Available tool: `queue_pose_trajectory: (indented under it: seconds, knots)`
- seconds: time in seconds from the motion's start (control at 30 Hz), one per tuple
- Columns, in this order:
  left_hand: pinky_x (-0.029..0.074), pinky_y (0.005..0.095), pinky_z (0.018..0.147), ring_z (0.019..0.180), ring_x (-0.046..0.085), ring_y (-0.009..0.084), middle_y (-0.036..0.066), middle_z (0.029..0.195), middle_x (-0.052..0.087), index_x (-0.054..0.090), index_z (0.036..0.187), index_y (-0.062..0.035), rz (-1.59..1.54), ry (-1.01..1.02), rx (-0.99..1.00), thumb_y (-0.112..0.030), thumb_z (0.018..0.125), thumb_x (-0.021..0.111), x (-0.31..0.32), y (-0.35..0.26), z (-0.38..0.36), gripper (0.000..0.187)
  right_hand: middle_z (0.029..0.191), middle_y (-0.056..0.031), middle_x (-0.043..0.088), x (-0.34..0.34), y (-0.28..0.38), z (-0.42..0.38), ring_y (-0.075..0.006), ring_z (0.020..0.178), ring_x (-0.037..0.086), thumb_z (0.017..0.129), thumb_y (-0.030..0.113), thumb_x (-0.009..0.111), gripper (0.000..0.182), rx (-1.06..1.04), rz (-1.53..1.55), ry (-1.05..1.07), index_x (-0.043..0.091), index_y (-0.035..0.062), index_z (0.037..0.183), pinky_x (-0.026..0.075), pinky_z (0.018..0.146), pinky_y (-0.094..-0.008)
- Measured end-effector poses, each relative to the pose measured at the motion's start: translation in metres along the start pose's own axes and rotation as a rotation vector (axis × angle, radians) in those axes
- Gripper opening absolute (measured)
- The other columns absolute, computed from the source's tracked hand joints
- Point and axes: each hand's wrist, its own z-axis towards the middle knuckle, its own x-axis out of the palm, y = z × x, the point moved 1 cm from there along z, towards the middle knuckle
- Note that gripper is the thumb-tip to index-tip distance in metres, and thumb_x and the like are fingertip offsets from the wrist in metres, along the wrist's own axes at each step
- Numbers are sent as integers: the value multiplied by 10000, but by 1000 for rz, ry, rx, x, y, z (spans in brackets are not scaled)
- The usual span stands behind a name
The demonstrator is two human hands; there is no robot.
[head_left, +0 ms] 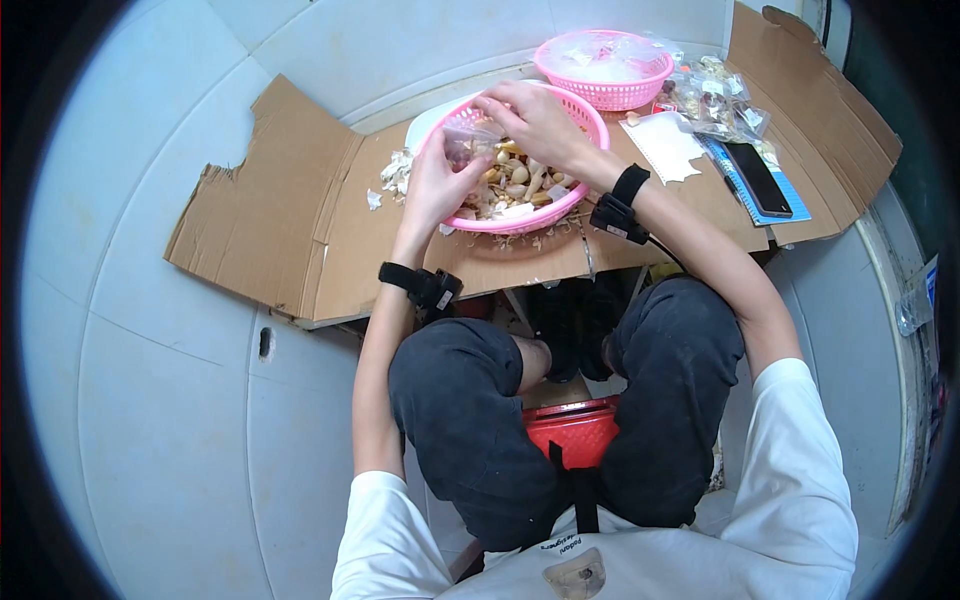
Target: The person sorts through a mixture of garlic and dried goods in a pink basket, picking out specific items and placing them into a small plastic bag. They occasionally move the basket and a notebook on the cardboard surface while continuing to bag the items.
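Observation:
My left hand (447,182) is closed on a small clear plastic bag (464,150), held over the left side of a pink basket (600,130). Dark reddish pieces show through the plastic. Just above the bag's upper edge, my right hand (540,122) reaches over the basket with bent fingers drawn together; anything between them is too small to make out. Mixed pale and brown dried pieces (517,178) fill the basket, some round and some long.
Behind stands a second pink basket (610,95) holding clear plastic. Several filled small bags (712,92) lie to its right. A white paper (665,145), a blue notebook (795,203) and a phone (757,180) rest on the cardboard (350,240). White flakes (397,172) lie left of the basket.

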Motion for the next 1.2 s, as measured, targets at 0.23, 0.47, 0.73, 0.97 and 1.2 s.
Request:
queue_pose_trajectory:
  seconds: [0.23,0.47,0.73,0.97,1.2]
  knots:
    - [529,362,710,788,673,232,194,893,679,500,1033,54,-71,-140,-38,-281,888,729,3,15,5,431,865,-173,726,-3,-9,-9,-292,803,703,858,161,625,231,341,-46,446,739,8,988,546,753,-397]
    - [519,381,699,759,659,253,187,858,668,492,1012,53,2,-176,-11,-293,888,729,2,11,3,437,946,-178,740,12,-9,-21,-313,877,713,769,135,690,299,183,-336,792,755,42,1046,562,807,-399]
    - [515,381,688,739,651,250,181,839,663,495,997,49,-10,-158,-24,-310,881,734,1,6,1,448,979,-152,733,9,2,-20,-318,945,695,775,179,705,270,167,-412,907,745,47,1008,546,854,-416]
    - [519,388,716,780,663,271,202,885,669,501,1014,57,28,-158,-23,-299,877,736,1,8,2,448,933,-144,729,8,0,-22,-315,903,695,767,167,693,233,125,-377,901,743,60,968,544,828,-421]
    - [522,395,741,824,676,286,210,919,672,503,1025,56,31,-162,-19,-289,875,736,0,5,1,442,920,-155,723,7,0,-21,-322,893,693,796,177,673,212,116,-356,866,722,51,959,540,816,-429]
